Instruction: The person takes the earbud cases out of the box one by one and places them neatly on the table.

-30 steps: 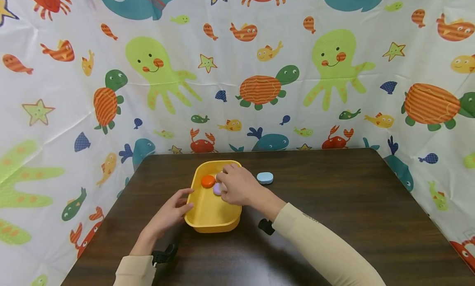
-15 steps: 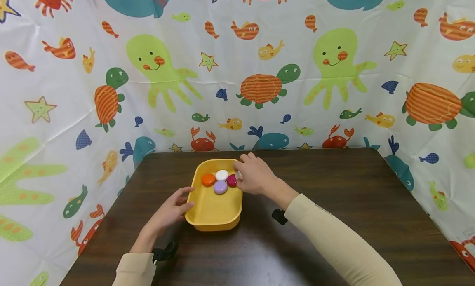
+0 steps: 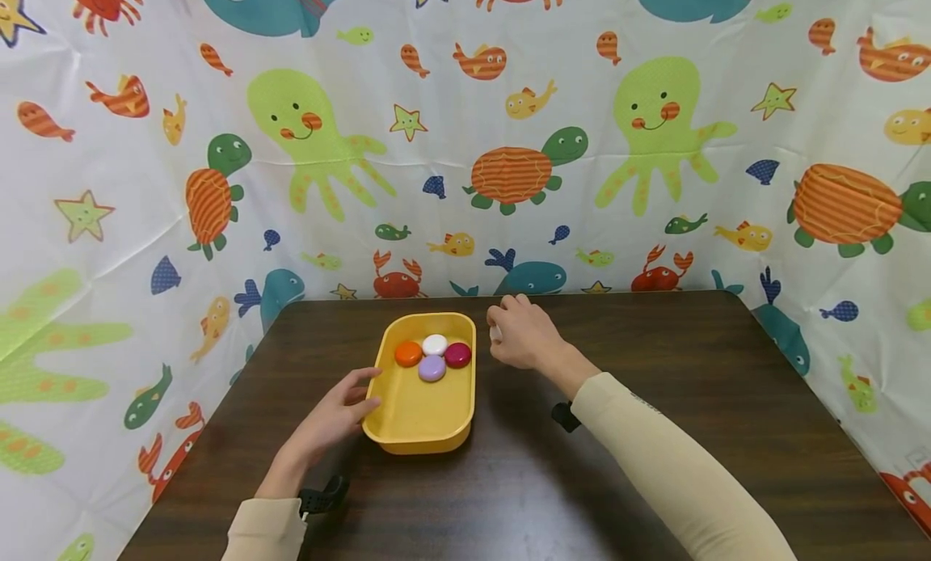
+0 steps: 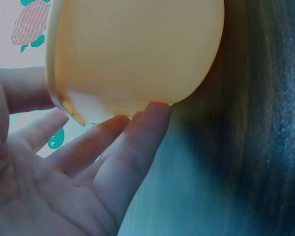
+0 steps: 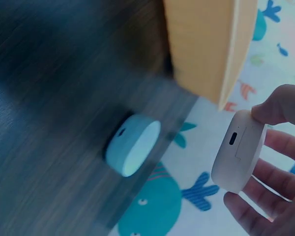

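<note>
a left hand (image 3: 338,407) spread at nine o'clock likely steadies the tray (image 3: 422,445) while the right hand (image 3: 527,335) pinches a case (image 5: 239,152) at two.

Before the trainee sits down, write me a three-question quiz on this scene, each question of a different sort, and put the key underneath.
1. Open question: what do the fingers of the right hand hold?

2. True or false: the blue case lies on the table, outside the tray.

3. Multiple choice: how many things lie in the tray?
A) Two
B) Four
C) Six

Key:
1. A white case.
2. True; the right wrist view shows it.
3. B: the orange piece, the white piece, the magenta piece and the purple piece.
</note>
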Tool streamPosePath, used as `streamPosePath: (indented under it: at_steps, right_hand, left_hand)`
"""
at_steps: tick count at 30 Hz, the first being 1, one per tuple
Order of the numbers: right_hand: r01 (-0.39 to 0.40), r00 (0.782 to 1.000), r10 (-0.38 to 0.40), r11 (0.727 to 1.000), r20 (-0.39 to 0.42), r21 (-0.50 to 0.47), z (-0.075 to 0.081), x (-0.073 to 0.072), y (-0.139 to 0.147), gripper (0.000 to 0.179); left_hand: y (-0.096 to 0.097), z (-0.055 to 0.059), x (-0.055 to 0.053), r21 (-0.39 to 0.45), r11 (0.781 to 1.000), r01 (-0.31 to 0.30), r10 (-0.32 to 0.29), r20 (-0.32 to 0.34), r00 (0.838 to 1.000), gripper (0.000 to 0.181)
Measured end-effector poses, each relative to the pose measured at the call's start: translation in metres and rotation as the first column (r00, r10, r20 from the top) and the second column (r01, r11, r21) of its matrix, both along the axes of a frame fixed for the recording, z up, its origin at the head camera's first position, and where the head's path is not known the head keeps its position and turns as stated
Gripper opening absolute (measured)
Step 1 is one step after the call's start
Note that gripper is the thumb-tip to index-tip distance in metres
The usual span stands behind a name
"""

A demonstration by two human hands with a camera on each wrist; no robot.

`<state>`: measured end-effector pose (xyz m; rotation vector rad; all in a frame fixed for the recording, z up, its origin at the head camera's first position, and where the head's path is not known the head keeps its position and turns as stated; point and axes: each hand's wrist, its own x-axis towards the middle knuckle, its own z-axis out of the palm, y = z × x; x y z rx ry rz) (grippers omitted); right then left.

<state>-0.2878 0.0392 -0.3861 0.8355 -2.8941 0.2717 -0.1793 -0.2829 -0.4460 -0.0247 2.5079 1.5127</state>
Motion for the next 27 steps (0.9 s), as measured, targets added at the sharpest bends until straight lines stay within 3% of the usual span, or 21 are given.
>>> streamPosePath:
  at_steps: [27]
  right_hand:
    - [0.109, 0.991, -0.106, 0.994, 0.084, -0.031, -0.038, -0.030, 0.050, 0.023]
  left_hand:
    - [0.002, 0.001, 0.002, -0.011, 1.000, -0.010, 0.010, -0.004, 1.000, 0.056]
